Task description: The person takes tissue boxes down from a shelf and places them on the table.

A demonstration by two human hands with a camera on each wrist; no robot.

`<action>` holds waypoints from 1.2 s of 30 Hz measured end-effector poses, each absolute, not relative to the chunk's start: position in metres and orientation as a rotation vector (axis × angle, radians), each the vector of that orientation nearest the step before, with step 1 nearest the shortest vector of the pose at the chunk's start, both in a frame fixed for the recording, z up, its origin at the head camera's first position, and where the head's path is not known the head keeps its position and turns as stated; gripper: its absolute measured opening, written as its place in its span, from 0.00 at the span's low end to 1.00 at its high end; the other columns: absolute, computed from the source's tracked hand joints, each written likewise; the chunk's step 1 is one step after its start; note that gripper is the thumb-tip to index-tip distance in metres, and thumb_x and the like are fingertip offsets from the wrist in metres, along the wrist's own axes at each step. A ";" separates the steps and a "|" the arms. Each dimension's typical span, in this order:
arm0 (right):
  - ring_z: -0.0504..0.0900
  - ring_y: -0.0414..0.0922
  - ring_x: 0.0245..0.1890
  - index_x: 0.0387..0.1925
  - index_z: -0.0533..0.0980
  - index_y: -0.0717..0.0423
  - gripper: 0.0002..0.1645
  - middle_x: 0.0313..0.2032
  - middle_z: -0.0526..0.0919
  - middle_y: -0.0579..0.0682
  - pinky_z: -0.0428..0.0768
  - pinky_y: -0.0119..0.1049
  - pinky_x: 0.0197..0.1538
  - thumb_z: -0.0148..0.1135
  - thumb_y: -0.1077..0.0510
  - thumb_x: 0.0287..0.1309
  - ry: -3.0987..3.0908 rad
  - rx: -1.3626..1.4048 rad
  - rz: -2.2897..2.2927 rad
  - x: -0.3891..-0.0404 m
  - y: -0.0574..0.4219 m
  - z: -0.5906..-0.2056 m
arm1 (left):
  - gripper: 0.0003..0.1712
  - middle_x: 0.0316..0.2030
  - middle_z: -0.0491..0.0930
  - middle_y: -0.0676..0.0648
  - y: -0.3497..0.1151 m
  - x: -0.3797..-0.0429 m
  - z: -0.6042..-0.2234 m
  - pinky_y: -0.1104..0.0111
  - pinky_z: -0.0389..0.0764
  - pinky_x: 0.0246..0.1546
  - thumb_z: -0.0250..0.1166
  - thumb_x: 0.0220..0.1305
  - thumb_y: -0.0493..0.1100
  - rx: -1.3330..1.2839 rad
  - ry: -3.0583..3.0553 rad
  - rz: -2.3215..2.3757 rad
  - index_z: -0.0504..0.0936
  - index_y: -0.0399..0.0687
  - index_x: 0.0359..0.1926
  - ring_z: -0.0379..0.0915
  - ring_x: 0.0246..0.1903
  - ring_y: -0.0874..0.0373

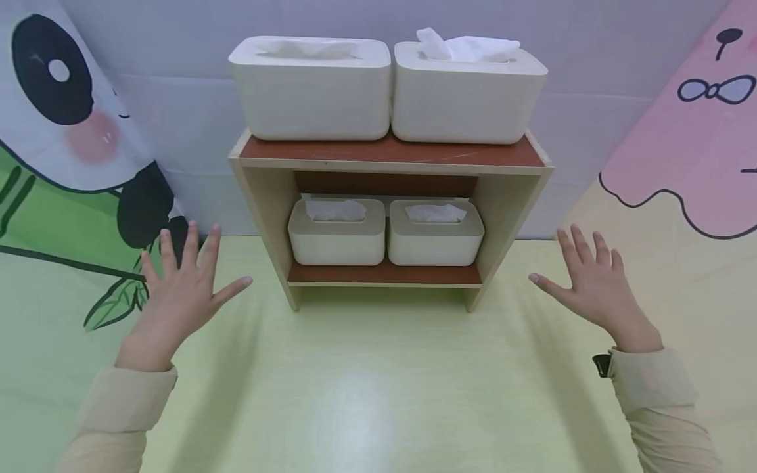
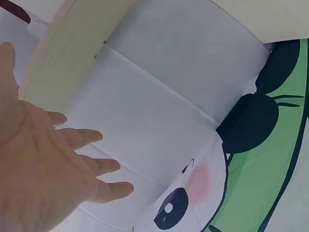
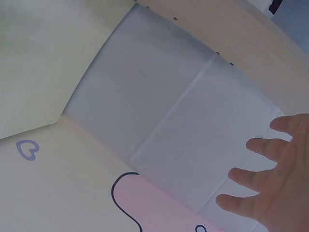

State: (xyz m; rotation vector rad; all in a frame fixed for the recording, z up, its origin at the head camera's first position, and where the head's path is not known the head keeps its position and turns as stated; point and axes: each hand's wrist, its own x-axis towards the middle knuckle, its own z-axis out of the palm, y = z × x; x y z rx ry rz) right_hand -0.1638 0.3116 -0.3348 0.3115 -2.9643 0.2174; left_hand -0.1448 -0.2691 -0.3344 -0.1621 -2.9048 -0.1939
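My left hand [image 1: 180,292] is held out on the left with its fingers spread, holding nothing. On the right, my right hand [image 1: 600,289] is likewise spread and holds nothing. Between them stands a small wooden shelf [image 1: 393,165] with reddish-brown boards. Two larger white tissue boxes, one on the left [image 1: 313,98] and one on the right [image 1: 467,98], sit side by side on its top; a tissue sticks up from the right one. Two smaller tissue boxes, left [image 1: 337,243] and right [image 1: 435,243], stand on the lower board, tissue showing in their slots.
The shelf stands at the back of a pale yellow-green table [image 1: 367,368]. Behind it hangs a grey-white cloth [image 1: 177,118], with a panda picture [image 1: 53,72] on the left and a pink cartoon figure [image 1: 698,151] on the right.
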 end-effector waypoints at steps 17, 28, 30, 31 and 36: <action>0.44 0.66 0.68 0.71 0.42 0.53 0.47 0.70 0.48 0.59 0.46 0.66 0.60 0.46 0.37 0.60 -2.798 0.390 0.235 -0.174 0.303 -0.291 | 0.48 0.68 0.45 0.29 -0.248 -0.164 -0.292 0.31 0.40 0.56 0.51 0.62 0.63 -0.233 -2.761 -0.196 0.38 0.46 0.71 0.32 0.66 0.28; 0.49 0.64 0.67 0.71 0.46 0.52 0.43 0.69 0.52 0.58 0.46 0.66 0.61 0.46 0.39 0.61 -2.691 0.419 0.270 -0.188 0.298 -0.237 | 0.46 0.66 0.51 0.31 -0.234 -0.171 -0.264 0.34 0.54 0.52 0.57 0.62 0.56 -0.322 -2.609 -0.195 0.44 0.43 0.71 0.44 0.64 0.29; 0.50 0.64 0.67 0.70 0.47 0.51 0.42 0.69 0.53 0.58 0.46 0.65 0.62 0.46 0.39 0.61 -2.669 0.430 0.298 -0.191 0.297 -0.229 | 0.45 0.66 0.53 0.31 -0.232 -0.172 -0.259 0.34 0.56 0.52 0.57 0.62 0.55 -0.332 -2.582 -0.187 0.45 0.42 0.70 0.47 0.63 0.30; 0.51 0.64 0.66 0.70 0.48 0.51 0.42 0.69 0.54 0.58 0.46 0.66 0.62 0.47 0.39 0.61 -2.657 0.438 0.310 -0.193 0.296 -0.224 | 0.45 0.65 0.54 0.31 -0.231 -0.173 -0.257 0.35 0.57 0.52 0.57 0.62 0.55 -0.334 -2.571 -0.182 0.46 0.41 0.70 0.48 0.63 0.30; 0.54 0.66 0.64 0.70 0.48 0.50 0.42 0.68 0.55 0.58 0.48 0.66 0.61 0.46 0.39 0.61 -2.638 0.469 0.318 -0.203 0.289 -0.203 | 0.42 0.64 0.57 0.32 -0.226 -0.179 -0.248 0.37 0.60 0.51 0.55 0.63 0.55 -0.356 -2.519 -0.163 0.49 0.38 0.69 0.53 0.59 0.31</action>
